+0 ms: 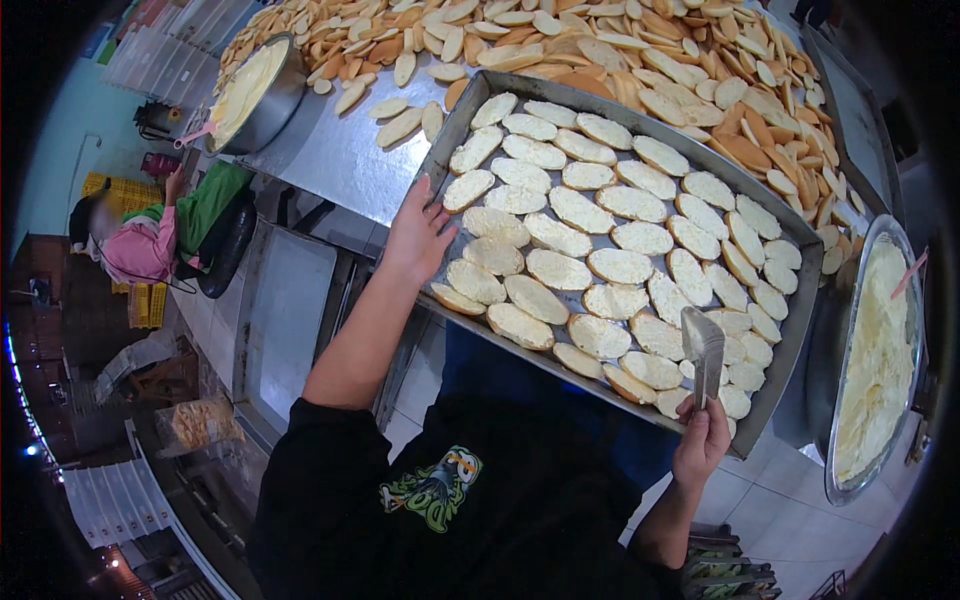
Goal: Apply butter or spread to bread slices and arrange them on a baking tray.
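The right hand (704, 440) grips the handle of a metal spatula (703, 350), its blade tilted up above the near right part of the tray (793, 322) and smeared with something pale. The left hand (418, 235) is open, fingers spread over the tray's left rim and holding nothing; whether it presses on the metal I cannot tell.

The tray lies in front of the person, slanted, its far side reaching over the counter (330, 150). Slices (635, 203) fill it nearly edge to edge, lying flat with only narrow gaps. Most carry a pale, rough coat, so this trayful looks close to done. A few beside the left hand look duller and smoother; thin coat or shade, I cannot say.

Right of the tray, a bowl (840, 494) still contains plenty of cream (875, 380), with a pink handle (908, 275) standing in it. Beyond the tray, a broad pile (600, 50) of bread seems uncoated, so far more appears left than done. At the far left stand a second full bowl (280, 112) and a co-worker (135, 245) in pink.
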The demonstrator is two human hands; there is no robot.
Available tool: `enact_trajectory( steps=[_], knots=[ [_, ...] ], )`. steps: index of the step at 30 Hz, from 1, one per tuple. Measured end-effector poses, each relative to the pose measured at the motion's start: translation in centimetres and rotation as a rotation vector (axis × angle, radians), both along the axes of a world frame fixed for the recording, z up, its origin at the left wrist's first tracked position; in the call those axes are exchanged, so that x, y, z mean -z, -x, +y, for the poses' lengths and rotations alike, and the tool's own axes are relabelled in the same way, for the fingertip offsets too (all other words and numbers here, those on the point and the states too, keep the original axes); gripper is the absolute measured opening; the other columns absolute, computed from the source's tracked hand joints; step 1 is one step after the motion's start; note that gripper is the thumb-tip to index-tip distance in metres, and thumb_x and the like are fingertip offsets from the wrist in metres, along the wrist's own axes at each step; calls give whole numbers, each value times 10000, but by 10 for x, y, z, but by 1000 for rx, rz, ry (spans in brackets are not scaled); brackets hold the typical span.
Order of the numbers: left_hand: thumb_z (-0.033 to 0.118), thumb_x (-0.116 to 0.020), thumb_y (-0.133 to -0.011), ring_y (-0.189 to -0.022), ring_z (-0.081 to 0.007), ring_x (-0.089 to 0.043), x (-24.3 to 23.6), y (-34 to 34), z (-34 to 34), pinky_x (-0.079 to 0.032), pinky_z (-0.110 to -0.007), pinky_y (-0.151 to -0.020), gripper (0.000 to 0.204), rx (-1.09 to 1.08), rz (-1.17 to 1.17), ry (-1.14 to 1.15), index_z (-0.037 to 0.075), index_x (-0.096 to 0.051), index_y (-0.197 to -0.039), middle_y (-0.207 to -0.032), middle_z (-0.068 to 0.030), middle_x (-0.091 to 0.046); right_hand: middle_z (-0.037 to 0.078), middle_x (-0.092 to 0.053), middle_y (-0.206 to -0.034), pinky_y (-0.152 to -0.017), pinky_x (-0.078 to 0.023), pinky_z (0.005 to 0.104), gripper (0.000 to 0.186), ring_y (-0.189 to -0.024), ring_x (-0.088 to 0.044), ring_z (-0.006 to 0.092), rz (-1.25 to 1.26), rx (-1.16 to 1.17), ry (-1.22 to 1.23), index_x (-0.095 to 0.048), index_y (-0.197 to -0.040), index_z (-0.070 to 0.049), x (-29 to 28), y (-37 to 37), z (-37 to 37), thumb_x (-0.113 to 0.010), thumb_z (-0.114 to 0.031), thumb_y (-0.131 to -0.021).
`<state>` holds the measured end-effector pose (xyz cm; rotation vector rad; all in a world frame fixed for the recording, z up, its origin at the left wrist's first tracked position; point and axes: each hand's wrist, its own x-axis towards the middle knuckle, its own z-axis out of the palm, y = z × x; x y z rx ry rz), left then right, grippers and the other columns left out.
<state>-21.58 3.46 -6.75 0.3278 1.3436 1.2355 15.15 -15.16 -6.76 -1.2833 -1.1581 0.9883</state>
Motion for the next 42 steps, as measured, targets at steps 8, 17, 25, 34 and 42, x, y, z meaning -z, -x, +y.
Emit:
enact_trajectory(
  steps=[8, 17, 25, 34, 42],
  knots=[
    [273, -524, -852, -1179, -232, -349, -31, -24, -23, -272, -356, -973, 499, 225, 571, -157, 15, -363, -1248, -1290, -122, -361, 100, -549, -824, -620, -383, 226, 300, -702, -467, 110, -13, -13, -21, -454, -1151, 49, -2, -1, 4, -413, -92, -890],
    [126, -553, -824, -934, -139, -519, -71, -40, 27, -384, -296, -857, 135, 446, 977, -690, -8, -575, -827, -1016, -86, -576, 86, -538, -771, -585, -375, 239, 239, -657, -451, 119, -67, -25, -15, -512, -1045, 48, -12, 3, 20, -421, -68, -857],
    [132, -589, -795, -823, -105, -545, -57, -34, 142, -425, -227, -745, 223, 372, 947, -605, 3, -569, -976, -859, -50, -595, 93, -539, -769, -570, -378, 237, 248, -653, -460, 122, -99, 14, 50, -515, -1070, 20, -12, 1, 20, -422, -54, -852],
    [260, -529, -781, -799, -249, -612, 25, 31, 285, -467, -338, -714, 255, 320, 1336, -252, 50, -634, -880, -851, -129, -640, 103, -544, -757, -549, -380, 235, 244, -633, -473, 126, -165, 56, 88, -509, -1071, 24, -19, -11, 27, -445, -72, -856],
    [258, -563, -679, -879, -272, -595, 41, 52, 316, -462, -359, -768, 279, 518, 1625, -120, 131, -638, -916, -915, -123, -629, 67, -534, -747, -568, -384, 228, 245, -645, -468, 103, -180, 89, 82, -513, -1041, 38, -20, -7, 30, -422, -129, -888]
  ],
)
